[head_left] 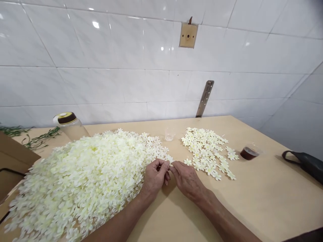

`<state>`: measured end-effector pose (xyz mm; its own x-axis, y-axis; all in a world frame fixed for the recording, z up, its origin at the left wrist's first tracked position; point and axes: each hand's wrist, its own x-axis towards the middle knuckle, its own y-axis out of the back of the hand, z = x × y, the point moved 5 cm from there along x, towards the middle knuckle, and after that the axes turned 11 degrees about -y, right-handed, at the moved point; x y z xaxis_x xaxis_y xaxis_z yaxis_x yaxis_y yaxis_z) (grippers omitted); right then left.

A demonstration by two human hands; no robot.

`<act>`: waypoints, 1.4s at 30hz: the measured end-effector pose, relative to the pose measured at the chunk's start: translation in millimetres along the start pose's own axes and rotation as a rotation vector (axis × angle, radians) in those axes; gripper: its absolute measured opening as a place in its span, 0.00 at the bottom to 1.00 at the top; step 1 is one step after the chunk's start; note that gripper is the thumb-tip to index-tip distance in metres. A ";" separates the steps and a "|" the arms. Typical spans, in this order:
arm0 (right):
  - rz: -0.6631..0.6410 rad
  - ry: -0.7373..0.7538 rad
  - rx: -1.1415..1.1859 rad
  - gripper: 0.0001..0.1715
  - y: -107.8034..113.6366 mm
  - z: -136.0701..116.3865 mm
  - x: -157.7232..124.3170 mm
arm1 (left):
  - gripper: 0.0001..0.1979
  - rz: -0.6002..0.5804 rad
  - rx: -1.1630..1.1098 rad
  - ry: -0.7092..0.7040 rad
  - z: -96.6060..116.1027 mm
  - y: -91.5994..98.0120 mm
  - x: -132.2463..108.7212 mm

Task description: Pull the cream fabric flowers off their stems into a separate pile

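My left hand [155,176] and my right hand [185,176] meet fingertip to fingertip above the table. Both are closed in a pinch, and a small pale bit shows between them, too hidden to name. Beside my left hand spreads a big heap of white artificial flowers [88,174] with pale yellow centres. A smaller, flatter group of the same flowers [205,151] lies just beyond my right hand. Behind the hands stands a small clear plastic cup [170,134].
A lidded clear bottle [72,126] and green plastic stems [41,137] are at the back left, near a cardboard box [15,161]. To the right sit a cup of dark red liquid [249,153] and a black strapped object [306,164]. A metal bracket [205,99] leans against the tiled wall.
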<state>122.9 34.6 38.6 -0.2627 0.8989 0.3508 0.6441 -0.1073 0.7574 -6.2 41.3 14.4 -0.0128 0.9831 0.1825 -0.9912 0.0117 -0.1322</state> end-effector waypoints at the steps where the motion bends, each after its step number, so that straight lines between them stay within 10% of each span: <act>1: 0.005 -0.024 0.018 0.14 0.7 1.3 0.1 | 0.18 0.001 0.001 0.000 -0.5 0.2 0.4; 27: 0.052 -0.031 -0.065 0.20 2.7 1.7 -1.8 | 0.19 -0.020 -0.082 0.052 -1.1 -2.8 2.4; 42: -0.261 -0.202 0.356 0.21 29.2 13.1 3.9 | 0.22 -0.168 -0.008 0.116 -2.0 -8.7 0.3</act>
<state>150.1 40.6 54.9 -0.3264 0.9446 0.0336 0.7902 0.2532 0.5581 2.7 41.9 13.7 0.1684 0.9816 0.0896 -0.9770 0.1782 -0.1167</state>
